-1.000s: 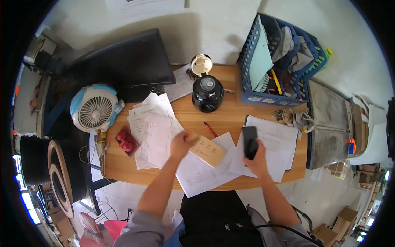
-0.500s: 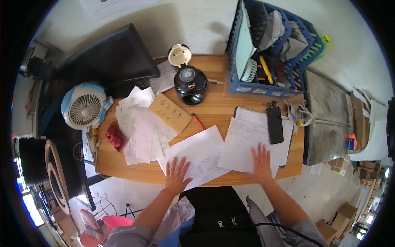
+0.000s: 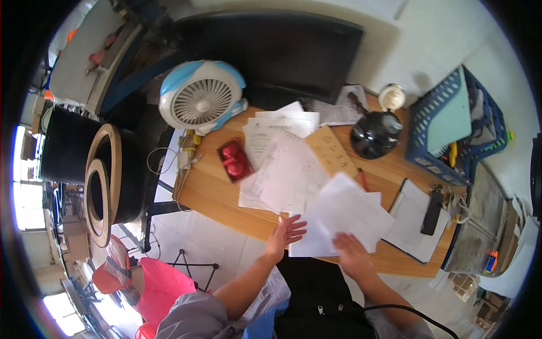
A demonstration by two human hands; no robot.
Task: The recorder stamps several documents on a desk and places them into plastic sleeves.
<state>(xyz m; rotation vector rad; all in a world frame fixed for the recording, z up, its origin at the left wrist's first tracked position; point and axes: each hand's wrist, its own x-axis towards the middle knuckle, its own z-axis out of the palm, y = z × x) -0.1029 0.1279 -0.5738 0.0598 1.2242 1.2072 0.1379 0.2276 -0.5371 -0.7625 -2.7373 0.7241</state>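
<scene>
— Hands? Where are they, head view?
— Left hand (image 3: 286, 233), fingers spread, grasps nothing at the near desk (image 3: 214, 195) edge. Right hand (image 3: 351, 253) lies flat, unclenched, on white papers (image 3: 344, 217), right of it.

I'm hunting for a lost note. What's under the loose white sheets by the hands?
The right hand presses the white sheets, left hand at their edge. Below shows only wooden desk and more paper; anything beneath is covered.
</scene>
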